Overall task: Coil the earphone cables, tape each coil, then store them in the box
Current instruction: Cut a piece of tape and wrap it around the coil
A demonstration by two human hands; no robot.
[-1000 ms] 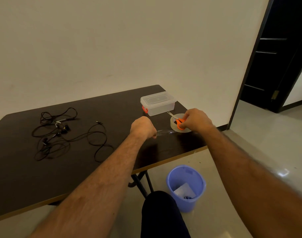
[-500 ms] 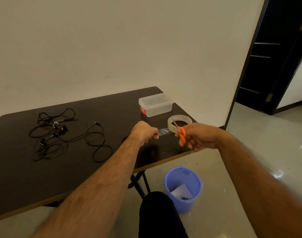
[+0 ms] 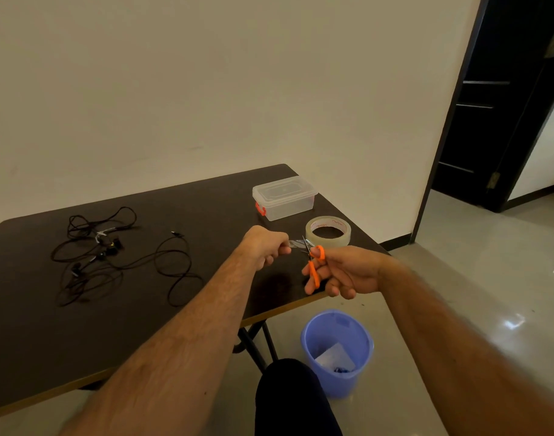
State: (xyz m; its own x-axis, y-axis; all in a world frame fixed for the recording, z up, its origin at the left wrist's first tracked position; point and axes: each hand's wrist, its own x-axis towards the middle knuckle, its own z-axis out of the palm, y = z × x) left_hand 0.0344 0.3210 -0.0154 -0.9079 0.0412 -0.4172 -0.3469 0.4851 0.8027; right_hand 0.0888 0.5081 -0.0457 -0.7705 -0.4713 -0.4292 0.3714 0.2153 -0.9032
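Your bench [image 3: 80, 325] has a dark, matt top with a faint wood grain and a paler edge strip. The box [image 3: 283, 201] is clear, frosted-looking plastic with an orange plastic latch. The tape roll [image 3: 328, 231] is glossy and translucent. Your scissors [image 3: 315, 262] have thin shiny metal blades and smooth orange plastic handles. The earphone cables [image 3: 112, 262] look like matt black rubbery cord. The bin [image 3: 337, 354] is smooth blue plastic; the floor [image 3: 458, 278] is glossy.
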